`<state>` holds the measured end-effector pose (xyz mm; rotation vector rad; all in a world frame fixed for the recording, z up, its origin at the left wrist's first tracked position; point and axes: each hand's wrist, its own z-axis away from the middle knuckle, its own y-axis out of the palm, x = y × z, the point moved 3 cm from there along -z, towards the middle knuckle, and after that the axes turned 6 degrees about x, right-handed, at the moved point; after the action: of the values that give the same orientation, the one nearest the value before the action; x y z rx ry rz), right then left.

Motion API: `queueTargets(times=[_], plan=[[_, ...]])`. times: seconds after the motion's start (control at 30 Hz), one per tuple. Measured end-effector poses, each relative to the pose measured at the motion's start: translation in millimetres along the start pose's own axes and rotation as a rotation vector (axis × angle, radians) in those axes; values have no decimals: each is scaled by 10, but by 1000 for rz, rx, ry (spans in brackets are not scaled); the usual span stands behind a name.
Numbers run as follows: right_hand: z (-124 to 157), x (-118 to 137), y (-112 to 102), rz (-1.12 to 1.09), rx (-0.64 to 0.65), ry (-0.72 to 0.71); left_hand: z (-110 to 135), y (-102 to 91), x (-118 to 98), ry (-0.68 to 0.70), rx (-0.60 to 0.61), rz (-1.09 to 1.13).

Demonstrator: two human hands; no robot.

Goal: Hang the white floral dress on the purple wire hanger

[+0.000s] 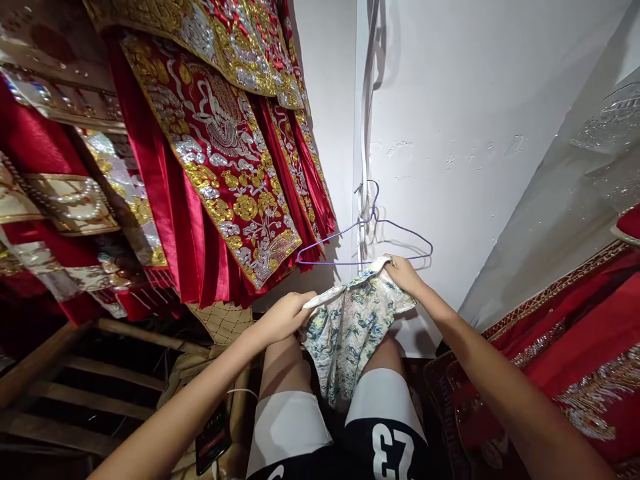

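Observation:
My left hand (284, 316) and my right hand (403, 274) each grip an upper corner of a small white garment (350, 333) printed with blue, green and yellow patterns. It hangs down between my knees. Both hands are closed on the cloth's top edge. A thin purple wire hanger (367, 237) hangs on the white wall just above the garment, and my right hand is right below its bottom bar.
Red robes with gold and silver embroidery (225, 153) hang at the upper left. More red embroidered cloth (575, 347) lies at the right. A wooden frame (75, 373) and a woven basket (225, 323) stand at the lower left. A white cable (367, 100) runs down the wall.

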<state>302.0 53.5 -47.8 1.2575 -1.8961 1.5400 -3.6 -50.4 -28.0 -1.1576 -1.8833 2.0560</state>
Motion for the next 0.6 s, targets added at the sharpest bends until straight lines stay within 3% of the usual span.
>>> queueTargets(times=[0.13,0.23,0.33,0.47,0.53,0.6], plan=[[367,-26,-194,4,9,25,-65,17,190,-17,128,-282],[562,28,-310,37,8,34,-114,-59,291,-124,123,-413],[638,106,-363,60,8,44,-205,-279,347,-227,45,-466],[676,219,-326,11,27,29,-404,-574,339,-309,-126,-311],[704,277,-264,-25,32,18,-516,-668,218,-229,-289,-235],[736,333,-170,-86,77,7,-623,-705,33,-65,-389,-164]])
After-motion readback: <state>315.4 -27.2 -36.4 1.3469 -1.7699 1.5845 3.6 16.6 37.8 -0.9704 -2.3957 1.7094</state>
